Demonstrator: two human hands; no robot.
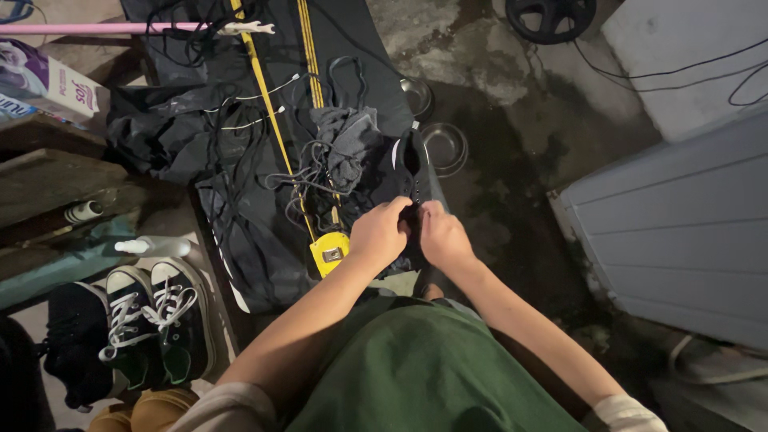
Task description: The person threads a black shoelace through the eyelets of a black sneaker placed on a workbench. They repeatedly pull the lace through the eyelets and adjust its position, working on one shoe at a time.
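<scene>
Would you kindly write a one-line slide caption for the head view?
Both hands, left and right, grip a black shoe over a cluttered dark cloth, beside a yellow tape measure.

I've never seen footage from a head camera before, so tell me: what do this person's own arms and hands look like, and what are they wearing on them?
Both forearms are bare. The left hand and right hand wear no gloves, rings or watch that I can see. Pale, off-white sleeves are pushed up near the elbows, one on the left arm, one on the right. No markings show.

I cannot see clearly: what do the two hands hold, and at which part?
Both the left hand and the right hand grip the near end of a black lace-up shoe.
</scene>
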